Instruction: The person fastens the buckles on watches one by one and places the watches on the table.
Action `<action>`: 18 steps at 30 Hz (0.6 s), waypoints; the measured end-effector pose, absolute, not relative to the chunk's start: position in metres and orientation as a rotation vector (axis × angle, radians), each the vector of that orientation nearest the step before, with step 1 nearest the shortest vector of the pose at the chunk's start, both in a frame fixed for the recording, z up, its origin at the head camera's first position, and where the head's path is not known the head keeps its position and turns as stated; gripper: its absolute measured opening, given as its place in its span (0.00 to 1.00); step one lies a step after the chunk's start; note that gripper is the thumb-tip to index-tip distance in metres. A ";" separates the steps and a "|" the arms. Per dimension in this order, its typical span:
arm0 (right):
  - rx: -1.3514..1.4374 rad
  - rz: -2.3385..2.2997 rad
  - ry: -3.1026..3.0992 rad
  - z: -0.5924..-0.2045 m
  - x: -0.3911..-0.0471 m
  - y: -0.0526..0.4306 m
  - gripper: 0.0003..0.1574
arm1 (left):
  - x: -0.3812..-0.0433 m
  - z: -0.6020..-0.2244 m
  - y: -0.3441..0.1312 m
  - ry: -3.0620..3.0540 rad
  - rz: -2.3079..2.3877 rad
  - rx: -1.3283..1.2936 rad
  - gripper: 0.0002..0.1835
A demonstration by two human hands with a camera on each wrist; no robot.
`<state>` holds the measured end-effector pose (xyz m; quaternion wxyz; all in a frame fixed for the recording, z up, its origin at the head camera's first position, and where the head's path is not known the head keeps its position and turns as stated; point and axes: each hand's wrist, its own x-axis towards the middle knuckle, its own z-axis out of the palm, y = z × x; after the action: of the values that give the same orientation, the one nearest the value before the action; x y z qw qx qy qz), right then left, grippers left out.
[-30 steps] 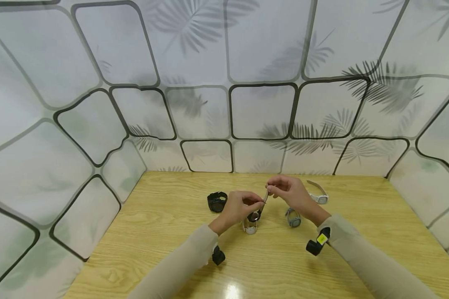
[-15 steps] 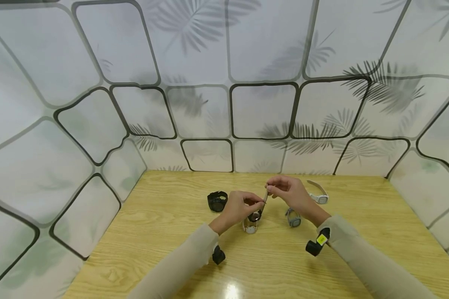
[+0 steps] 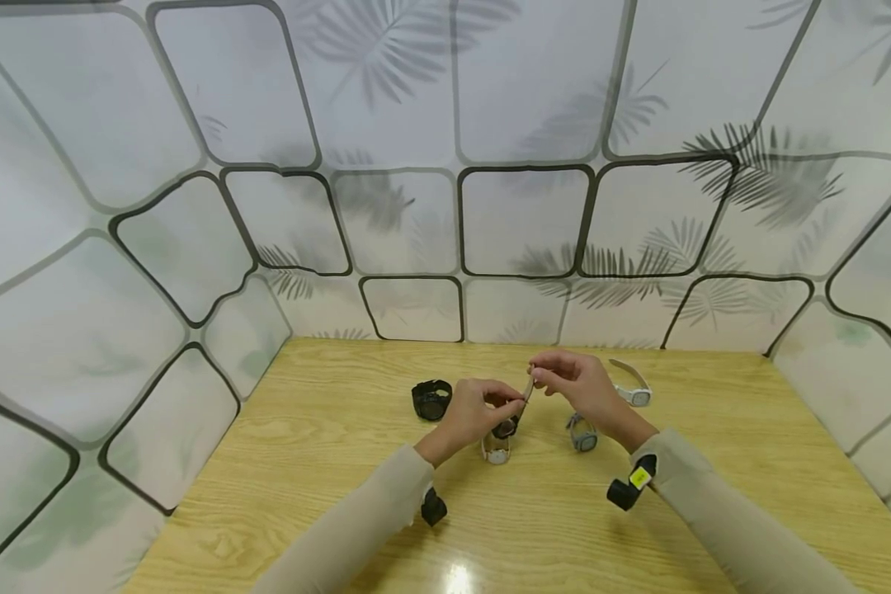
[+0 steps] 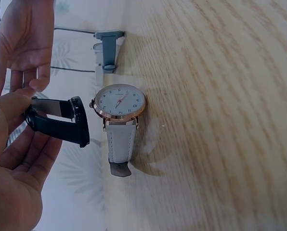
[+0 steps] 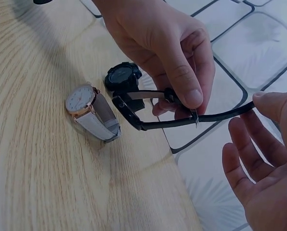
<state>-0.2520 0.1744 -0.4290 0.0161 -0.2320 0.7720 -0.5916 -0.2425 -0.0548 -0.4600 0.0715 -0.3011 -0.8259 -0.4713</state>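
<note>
A black wristwatch (image 3: 506, 428) hangs between both hands above the wooden table. My left hand (image 3: 477, 410) pinches its strap near the metal buckle (image 5: 195, 117), between thumb and fingers. My right hand (image 3: 575, 384) pinches the tip of the long strap end, up and to the right of the left. In the right wrist view the strap (image 5: 220, 116) passes through the buckle and stretches between the hands. The watch's dial faces away in the left wrist view. Just below it stands a rose-gold watch (image 4: 120, 102) with a white dial and a pale strap.
Left of the left hand lies a chunky black watch (image 3: 431, 401). A grey watch (image 3: 583, 437) sits below the right hand, with a white watch (image 3: 638, 396) beyond it. The wooden table (image 3: 327, 462) meets patterned walls at its back and sides.
Hardly anything differs: both hands keep their hold on the black wristwatch, which has tilted very slightly. The other watches lie where they were.
</note>
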 end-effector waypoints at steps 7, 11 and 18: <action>-0.749 -1.861 2.401 -0.428 -0.252 0.173 0.16 | -0.243 -0.457 -0.055 -2.474 -1.393 -0.923 0.05; -0.750 -1.867 2.406 -0.429 -0.251 0.173 0.15 | -0.243 -0.458 -0.054 -2.486 -1.397 -0.921 0.05; -0.755 -1.877 2.398 -0.429 -0.250 0.173 0.15 | -0.241 -0.458 -0.055 -2.511 -1.412 -0.892 0.09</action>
<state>-0.2497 0.1733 -0.4292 0.0022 -0.2406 0.7644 -0.5982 -0.2410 -0.0547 -0.4580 0.0629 -0.2953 -0.8309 -0.4674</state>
